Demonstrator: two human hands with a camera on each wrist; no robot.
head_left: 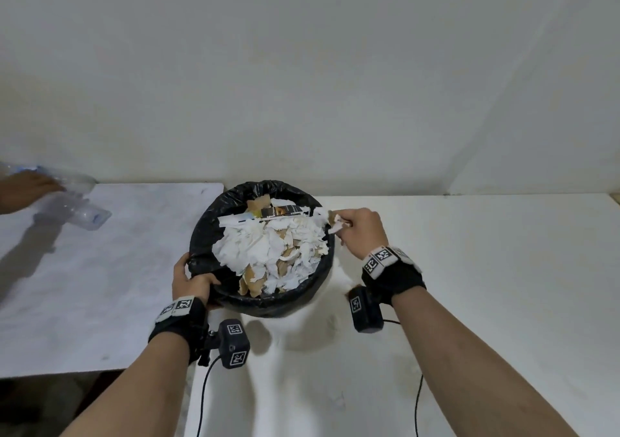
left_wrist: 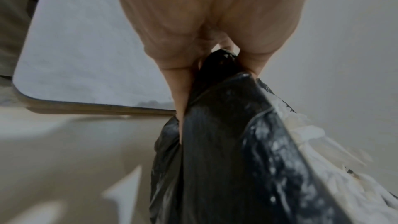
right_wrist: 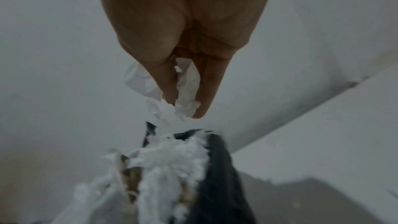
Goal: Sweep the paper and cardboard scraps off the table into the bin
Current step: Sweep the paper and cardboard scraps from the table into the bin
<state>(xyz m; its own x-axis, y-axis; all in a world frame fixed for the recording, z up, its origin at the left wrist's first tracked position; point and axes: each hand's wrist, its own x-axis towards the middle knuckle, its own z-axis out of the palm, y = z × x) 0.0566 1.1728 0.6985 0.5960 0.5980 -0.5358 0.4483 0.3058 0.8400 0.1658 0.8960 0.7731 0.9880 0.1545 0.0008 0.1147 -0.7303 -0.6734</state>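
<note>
A round bin (head_left: 201, 235) lined with a black bag is heaped with white paper and brown cardboard scraps (head_left: 271, 252). It sits in the gap between two tables. My left hand (head_left: 189, 280) grips the bin's near-left rim, with the bag (left_wrist: 215, 108) bunched between thumb and fingers. My right hand (head_left: 357, 230) hovers over the bin's right rim and pinches a small bunch of paper scraps (head_left: 333, 222), which also show white between the fingers (right_wrist: 187, 89) above the pile (right_wrist: 172, 159).
A white table (head_left: 486, 285) spreads to the right and a pale grey table (head_left: 84, 285) to the left. Another person's hand (head_left: 27, 188) holds clear plastic bottles (head_left: 84, 208) at the far left. A white wall stands behind.
</note>
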